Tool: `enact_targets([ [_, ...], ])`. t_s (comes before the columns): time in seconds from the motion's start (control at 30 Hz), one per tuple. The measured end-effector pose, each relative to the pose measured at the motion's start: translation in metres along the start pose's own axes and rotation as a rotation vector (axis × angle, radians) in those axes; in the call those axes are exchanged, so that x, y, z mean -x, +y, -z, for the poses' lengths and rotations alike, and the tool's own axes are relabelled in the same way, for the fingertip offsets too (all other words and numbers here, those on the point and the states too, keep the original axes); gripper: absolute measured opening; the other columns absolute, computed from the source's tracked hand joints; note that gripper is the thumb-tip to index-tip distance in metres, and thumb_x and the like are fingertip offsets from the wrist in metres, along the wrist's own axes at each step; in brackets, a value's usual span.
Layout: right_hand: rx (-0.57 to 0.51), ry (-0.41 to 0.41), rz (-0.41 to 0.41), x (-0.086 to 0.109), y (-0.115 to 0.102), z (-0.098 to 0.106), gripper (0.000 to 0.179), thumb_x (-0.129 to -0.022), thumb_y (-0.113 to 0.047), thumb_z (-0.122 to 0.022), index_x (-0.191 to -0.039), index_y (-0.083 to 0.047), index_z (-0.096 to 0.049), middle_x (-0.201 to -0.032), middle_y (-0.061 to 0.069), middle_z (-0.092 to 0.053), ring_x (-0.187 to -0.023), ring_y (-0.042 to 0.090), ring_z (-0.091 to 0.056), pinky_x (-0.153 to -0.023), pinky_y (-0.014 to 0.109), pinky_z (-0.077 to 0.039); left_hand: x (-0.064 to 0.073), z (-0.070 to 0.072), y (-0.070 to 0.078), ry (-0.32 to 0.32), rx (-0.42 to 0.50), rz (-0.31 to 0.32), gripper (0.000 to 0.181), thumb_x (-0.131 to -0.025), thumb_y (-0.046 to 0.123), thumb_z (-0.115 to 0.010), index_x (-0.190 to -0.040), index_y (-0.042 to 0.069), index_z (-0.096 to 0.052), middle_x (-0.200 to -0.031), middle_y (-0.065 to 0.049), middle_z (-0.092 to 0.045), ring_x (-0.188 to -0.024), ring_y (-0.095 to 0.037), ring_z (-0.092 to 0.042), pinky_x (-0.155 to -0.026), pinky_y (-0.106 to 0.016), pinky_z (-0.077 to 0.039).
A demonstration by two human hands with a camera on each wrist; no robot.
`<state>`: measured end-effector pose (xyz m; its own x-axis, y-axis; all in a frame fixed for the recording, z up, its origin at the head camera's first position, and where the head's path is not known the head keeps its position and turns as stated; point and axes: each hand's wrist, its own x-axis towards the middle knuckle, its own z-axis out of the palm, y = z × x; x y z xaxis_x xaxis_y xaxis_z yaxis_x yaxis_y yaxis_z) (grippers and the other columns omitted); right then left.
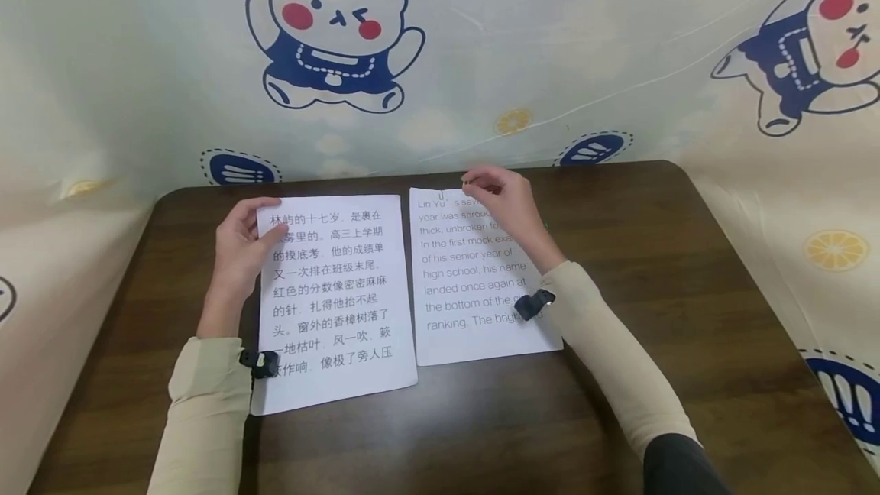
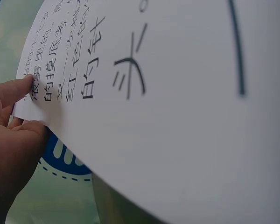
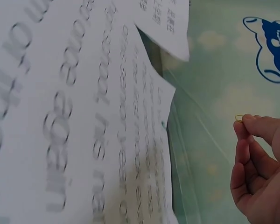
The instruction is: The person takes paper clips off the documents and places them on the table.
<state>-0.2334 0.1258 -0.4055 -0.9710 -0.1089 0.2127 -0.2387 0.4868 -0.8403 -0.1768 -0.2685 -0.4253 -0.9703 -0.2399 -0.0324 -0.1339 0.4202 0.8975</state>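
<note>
while the head view barely shows it, the right wrist view reveals a yellow clip (image 3: 237, 118) pinched by the right hand (image 1: 509, 198) near the surface (image 1: 701, 304)'s far edge; the left hand (image 1: 242, 247) grips a chinese-printed sheet (image 1: 333, 289)'s corner.

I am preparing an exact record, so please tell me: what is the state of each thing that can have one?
Chinese-text sheet, printed side up, gripped at upper left.
English-text sheet, printed side up.
Green clip, on the English-text sheet's top edge.
Yellow clip, pinched, fastened to neither sheet.
Left hand, gripping the Chinese-text sheet.
Right hand, pinching the yellow clip.
</note>
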Motion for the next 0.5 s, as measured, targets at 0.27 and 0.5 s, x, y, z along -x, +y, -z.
enact_targets([
  [0.27, 0.063, 0.063, -0.077, 0.014, 0.024, 0.033, 0.018, -0.094, -0.024, -0.071, -0.110, -0.017, -0.074, -0.100, 0.006, -0.074, -0.088, 0.020, -0.063, -0.079, 0.027, -0.050, -0.002, -0.001, -0.001, 0.000, 0.009, 0.011, 0.041, -0.096, 0.024, -0.067, -0.135, 0.024, -0.056, -0.145, -0.005, -0.059, -0.096, -0.001, -0.067, -0.078, -0.012, -0.057],
  [0.5, 0.126, 0.086, -0.105, 0.027, 0.049, 0.057, 0.019, -0.094, -0.023, -0.072, -0.112, -0.018, -0.074, -0.106, 0.005, -0.073, -0.090, 0.019, -0.063, -0.075, 0.023, -0.053, -0.001, -0.004, 0.000, -0.024, 0.003, 0.005, 0.041, -0.096, 0.024, -0.067, -0.136, 0.024, -0.056, -0.144, -0.007, -0.059, -0.094, -0.001, -0.068, -0.078, -0.012, -0.057],
])
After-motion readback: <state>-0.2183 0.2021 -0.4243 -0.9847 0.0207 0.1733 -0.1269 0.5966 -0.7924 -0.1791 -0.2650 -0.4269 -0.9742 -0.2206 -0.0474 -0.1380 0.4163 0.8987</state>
